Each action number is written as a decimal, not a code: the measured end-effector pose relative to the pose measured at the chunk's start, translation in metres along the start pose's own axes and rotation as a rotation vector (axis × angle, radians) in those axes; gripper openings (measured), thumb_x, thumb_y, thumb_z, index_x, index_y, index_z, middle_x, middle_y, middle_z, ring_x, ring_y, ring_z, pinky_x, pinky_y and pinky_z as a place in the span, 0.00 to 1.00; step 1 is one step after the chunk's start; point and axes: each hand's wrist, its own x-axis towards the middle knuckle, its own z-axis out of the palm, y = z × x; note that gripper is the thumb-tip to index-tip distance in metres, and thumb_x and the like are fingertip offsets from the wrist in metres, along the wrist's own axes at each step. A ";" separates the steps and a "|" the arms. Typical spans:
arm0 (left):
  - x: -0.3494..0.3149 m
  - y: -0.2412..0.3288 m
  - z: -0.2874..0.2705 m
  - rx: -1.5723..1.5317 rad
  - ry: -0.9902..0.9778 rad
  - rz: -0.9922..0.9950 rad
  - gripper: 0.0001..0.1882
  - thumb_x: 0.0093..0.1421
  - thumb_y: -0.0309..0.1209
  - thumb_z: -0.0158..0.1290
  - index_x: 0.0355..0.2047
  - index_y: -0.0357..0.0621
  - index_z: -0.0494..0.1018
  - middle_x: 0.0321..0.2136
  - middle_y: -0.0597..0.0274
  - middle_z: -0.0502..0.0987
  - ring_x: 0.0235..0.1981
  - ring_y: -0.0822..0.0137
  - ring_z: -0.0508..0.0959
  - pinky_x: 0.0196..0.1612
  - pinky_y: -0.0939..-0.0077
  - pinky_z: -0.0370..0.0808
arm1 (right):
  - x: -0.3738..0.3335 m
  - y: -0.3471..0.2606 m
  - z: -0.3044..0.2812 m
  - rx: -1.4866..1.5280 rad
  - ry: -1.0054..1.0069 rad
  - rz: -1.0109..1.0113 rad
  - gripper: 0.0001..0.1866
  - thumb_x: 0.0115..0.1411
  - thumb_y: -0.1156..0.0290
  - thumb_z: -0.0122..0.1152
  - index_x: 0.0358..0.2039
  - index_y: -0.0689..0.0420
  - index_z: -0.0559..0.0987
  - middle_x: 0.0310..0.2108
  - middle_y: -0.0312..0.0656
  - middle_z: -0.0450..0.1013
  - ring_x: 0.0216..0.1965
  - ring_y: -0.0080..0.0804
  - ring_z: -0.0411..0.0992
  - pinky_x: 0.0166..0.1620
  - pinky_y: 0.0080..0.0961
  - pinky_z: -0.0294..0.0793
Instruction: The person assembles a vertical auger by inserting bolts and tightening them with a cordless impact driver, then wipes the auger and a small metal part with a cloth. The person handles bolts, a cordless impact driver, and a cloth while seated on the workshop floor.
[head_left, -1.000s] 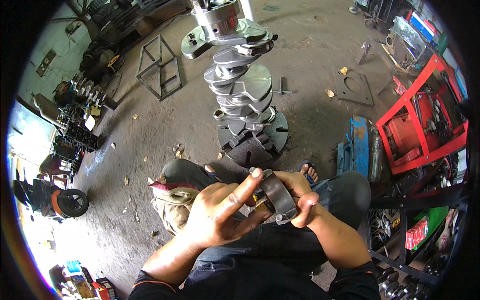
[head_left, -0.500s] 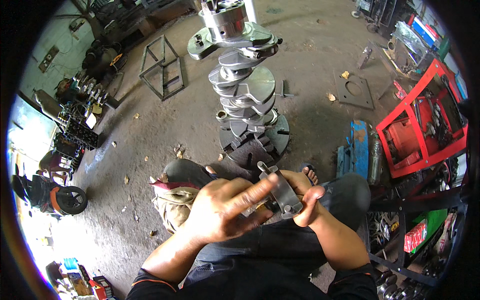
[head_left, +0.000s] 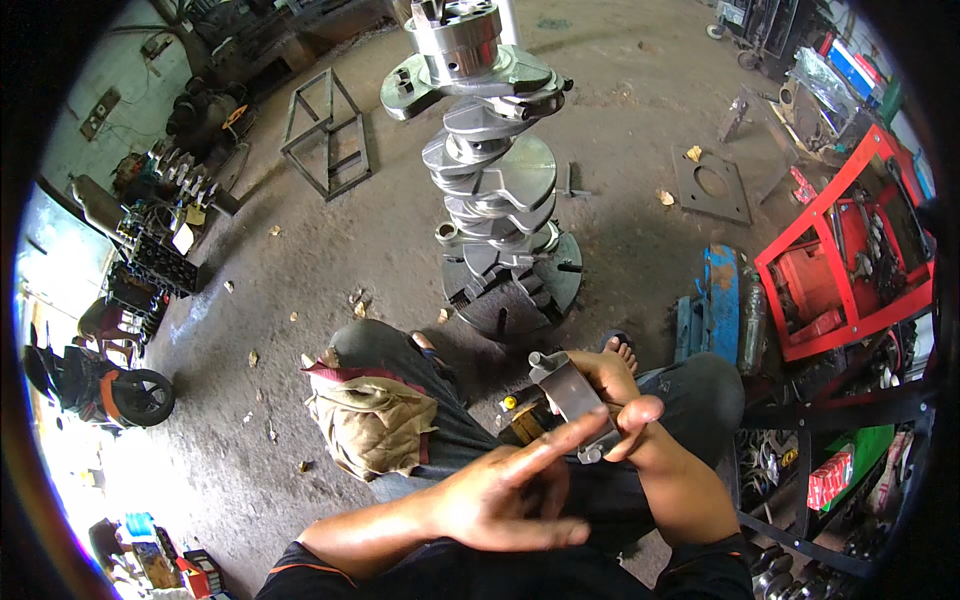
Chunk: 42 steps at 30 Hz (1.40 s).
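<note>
In my right hand [head_left: 632, 412] is a curved grey metal connecting rod cap [head_left: 577, 394], its smooth inner face turned up and a bolt showing at each end. My left hand [head_left: 505, 502] is open, slightly blurred, with its index finger stretched onto the lower part of that face and the thumb held apart. Behind the cap, a brownish block [head_left: 530, 425] and a small yellow-ended item [head_left: 510, 403] show partly by my lap. A large steel crankshaft [head_left: 500, 185] stands upright on the floor just beyond my knees.
A beige cloth [head_left: 370, 425] drapes over my left knee. To the right are a red metal frame [head_left: 845, 270], a blue metal piece [head_left: 722, 305] and a plate with a round hole [head_left: 712, 187]. An angular metal frame [head_left: 328, 130] lies far left; a motorbike [head_left: 110, 385] stands nearer.
My left hand has moved down and toward me, its index finger now on the lower part of the cap. In my right hand, the cap has tilted and shifted slightly nearer.
</note>
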 end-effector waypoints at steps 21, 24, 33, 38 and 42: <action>0.005 0.017 -0.020 -0.325 -0.008 0.113 0.61 0.52 0.34 0.72 0.74 0.44 0.39 0.27 0.62 0.78 0.22 0.76 0.72 0.27 0.84 0.65 | -0.001 0.009 0.001 0.093 0.051 -0.019 0.69 0.42 0.10 0.13 0.41 0.69 0.76 0.30 0.40 0.76 0.33 0.26 0.72 0.34 0.29 0.72; 0.016 0.015 -0.023 0.371 0.222 -0.002 0.57 0.53 0.33 0.71 0.73 0.41 0.43 0.30 0.61 0.80 0.23 0.74 0.74 0.25 0.80 0.68 | -0.001 0.014 0.002 0.092 0.075 -0.052 0.67 0.47 0.13 0.11 0.43 0.68 0.76 0.31 0.41 0.76 0.34 0.27 0.73 0.36 0.29 0.72; 0.025 0.005 -0.023 0.242 0.403 0.131 0.33 0.55 0.35 0.70 0.56 0.32 0.71 0.25 0.61 0.78 0.22 0.76 0.74 0.27 0.79 0.70 | 0.000 0.026 0.010 0.198 0.175 0.166 0.52 0.62 0.24 0.12 0.40 0.60 0.75 0.32 0.36 0.73 0.36 0.26 0.70 0.44 0.27 0.69; 0.043 0.001 -0.028 0.424 0.587 0.121 0.22 0.54 0.37 0.70 0.41 0.33 0.77 0.23 0.60 0.77 0.22 0.74 0.74 0.25 0.77 0.71 | 0.006 0.021 0.013 0.278 0.178 0.347 0.54 0.59 0.22 0.14 0.41 0.60 0.77 0.34 0.37 0.74 0.38 0.26 0.70 0.46 0.28 0.70; 0.049 0.004 -0.034 0.491 0.627 0.158 0.15 0.59 0.35 0.66 0.33 0.34 0.78 0.22 0.57 0.77 0.21 0.68 0.76 0.25 0.73 0.72 | 0.004 0.010 0.017 0.199 0.219 0.292 0.53 0.60 0.21 0.18 0.36 0.61 0.77 0.33 0.37 0.74 0.37 0.26 0.69 0.44 0.29 0.70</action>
